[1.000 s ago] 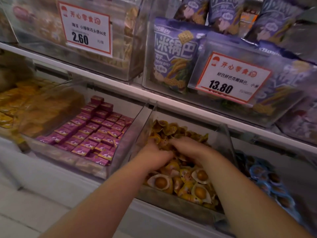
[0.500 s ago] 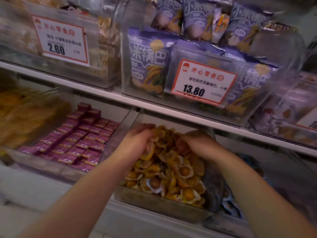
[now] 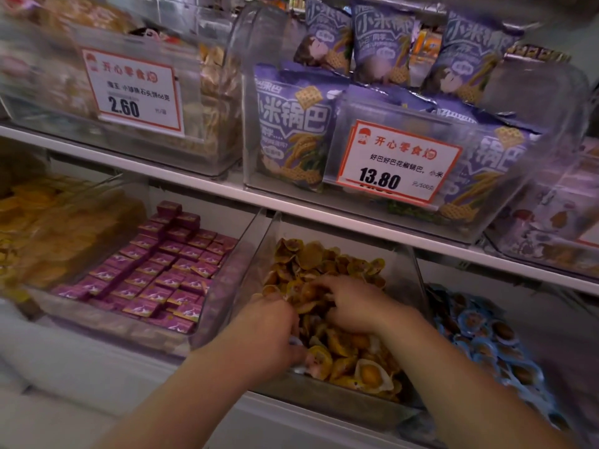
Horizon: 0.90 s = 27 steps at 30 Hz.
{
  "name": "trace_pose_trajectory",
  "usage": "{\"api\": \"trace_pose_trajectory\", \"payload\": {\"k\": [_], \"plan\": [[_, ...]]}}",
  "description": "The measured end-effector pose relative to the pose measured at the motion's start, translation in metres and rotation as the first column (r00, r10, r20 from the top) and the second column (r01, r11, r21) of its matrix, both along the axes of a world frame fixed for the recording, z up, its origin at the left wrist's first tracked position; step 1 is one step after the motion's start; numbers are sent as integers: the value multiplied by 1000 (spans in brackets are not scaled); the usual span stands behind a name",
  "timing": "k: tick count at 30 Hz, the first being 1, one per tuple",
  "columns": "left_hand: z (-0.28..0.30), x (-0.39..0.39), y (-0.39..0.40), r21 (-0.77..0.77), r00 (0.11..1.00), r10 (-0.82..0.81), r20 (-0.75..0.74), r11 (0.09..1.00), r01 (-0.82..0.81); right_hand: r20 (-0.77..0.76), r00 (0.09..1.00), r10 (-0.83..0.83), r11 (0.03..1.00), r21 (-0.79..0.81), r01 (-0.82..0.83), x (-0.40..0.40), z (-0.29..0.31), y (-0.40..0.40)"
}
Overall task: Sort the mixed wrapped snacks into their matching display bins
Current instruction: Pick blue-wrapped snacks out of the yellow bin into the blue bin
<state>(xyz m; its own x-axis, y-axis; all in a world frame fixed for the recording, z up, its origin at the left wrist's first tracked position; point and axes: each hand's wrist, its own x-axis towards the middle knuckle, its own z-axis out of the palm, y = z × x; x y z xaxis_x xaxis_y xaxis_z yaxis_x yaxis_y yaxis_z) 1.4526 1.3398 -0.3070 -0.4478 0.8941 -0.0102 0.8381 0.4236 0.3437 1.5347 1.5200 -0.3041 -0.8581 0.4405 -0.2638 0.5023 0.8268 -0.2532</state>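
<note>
Both forearms bare, reaching forward from the near edge and converging toward centre. Left hand (image 3: 270, 332): near and left of the right, back of hand up, fingers curled downward and out of sight, wrist roughly straight. Can't tell if it's gripping anything. Right hand (image 3: 351, 304): slightly farther, palm down, fingers (image 3: 319, 286) bent and pointing left. Grip state unclear there too. Hands close together but apart. Some motion blur on both arms.
</note>
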Motion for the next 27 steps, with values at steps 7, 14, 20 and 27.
{"api": "trace_pose_trajectory", "payload": {"k": [7,14,20,27], "plan": [[2,0,6,506,946,106,305,824,-256,83,995,-61,963,268,37,9,5,13],[21,-1,-4,600,673,-183,717,654,-461,31,998,46,999,-3,-46,-2,-7,-23],[33,-3,-8,562,487,-306,818,604,-565,286,952,-108,988,-76,135,-22,-17,-19],[38,-13,-12,470,261,-406,876,598,-649,75,994,-77,988,-130,87,-38,-12,-27]]}}
